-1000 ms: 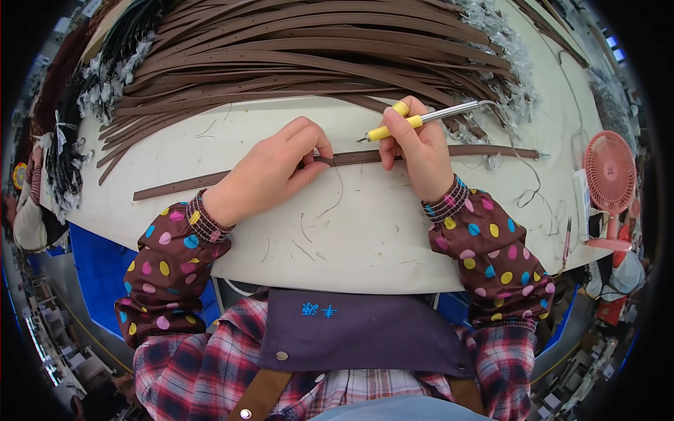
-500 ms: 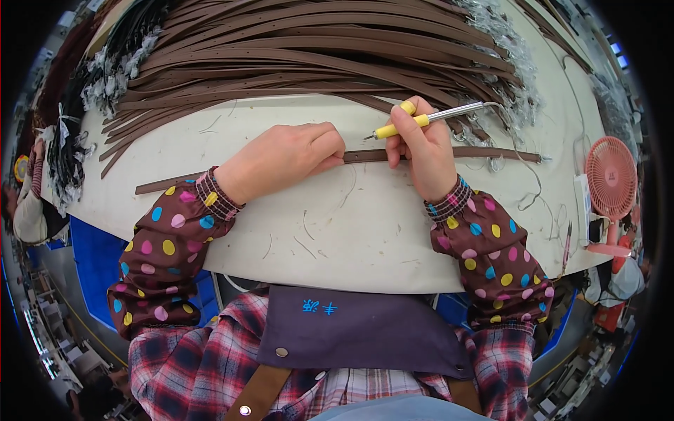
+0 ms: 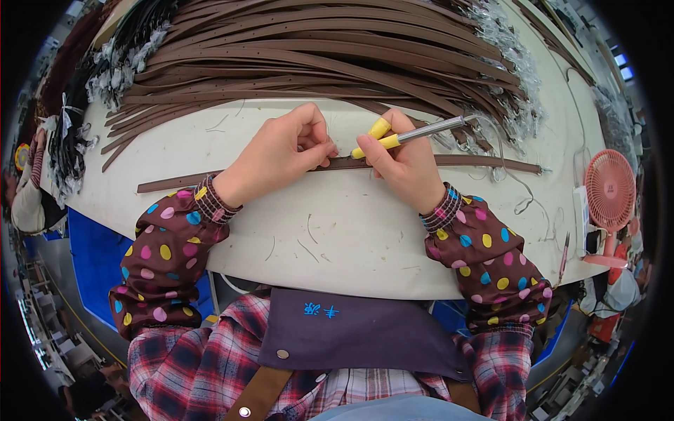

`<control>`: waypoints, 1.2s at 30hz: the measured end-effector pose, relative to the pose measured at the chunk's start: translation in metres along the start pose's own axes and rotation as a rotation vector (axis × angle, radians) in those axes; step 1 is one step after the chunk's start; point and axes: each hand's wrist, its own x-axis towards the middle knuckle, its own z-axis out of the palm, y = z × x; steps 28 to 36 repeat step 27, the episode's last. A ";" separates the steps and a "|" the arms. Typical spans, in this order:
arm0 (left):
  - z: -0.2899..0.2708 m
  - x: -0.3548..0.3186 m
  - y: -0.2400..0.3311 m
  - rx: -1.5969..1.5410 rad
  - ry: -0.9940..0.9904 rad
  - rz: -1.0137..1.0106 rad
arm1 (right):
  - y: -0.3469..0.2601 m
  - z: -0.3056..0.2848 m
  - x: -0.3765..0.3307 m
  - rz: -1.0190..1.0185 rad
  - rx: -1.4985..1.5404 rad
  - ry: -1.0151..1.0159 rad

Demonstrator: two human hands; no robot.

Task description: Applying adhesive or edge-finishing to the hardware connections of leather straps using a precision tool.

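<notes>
A single brown belt strap (image 3: 469,161) lies across the white table beneath both hands. My left hand (image 3: 284,144) is closed at the strap's middle, thumb and forefinger pinched just above its upper edge; whatever they pinch is too small to make out. My right hand (image 3: 413,165) grips a corded pen-shaped tool like a soldering iron (image 3: 430,129), with a yellow grip and metal shaft. Its tip points left, close to the strap and the left fingertips. A yellow cover (image 3: 380,128) sits on the right forefinger. The hand's lower edge rests over the strap.
A large pile of brown straps (image 3: 302,59) with plastic-wrapped ends fills the far side. Dark wrapped straps (image 3: 67,151) hang at the left edge. A pink fan (image 3: 610,184) stands at right, near a pair of tweezers (image 3: 564,256). Loose threads (image 3: 307,250) lie on the table (image 3: 351,259).
My right hand has brought the tool's tip left and down to the strap near my left fingers. My left fingers have lifted from the strap into a pinch just above it.
</notes>
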 end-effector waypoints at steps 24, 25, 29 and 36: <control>0.002 0.000 0.005 -0.084 0.002 -0.046 | 0.001 0.003 -0.002 -0.078 -0.203 0.036; 0.002 0.000 0.005 -0.085 0.002 -0.053 | 0.001 0.003 -0.002 -0.075 -0.214 0.036; 0.002 0.000 0.005 -0.077 0.003 -0.054 | 0.000 0.003 -0.001 -0.073 -0.225 0.035; 0.002 0.000 0.005 -0.077 0.003 -0.054 | 0.000 0.003 -0.001 -0.073 -0.225 0.035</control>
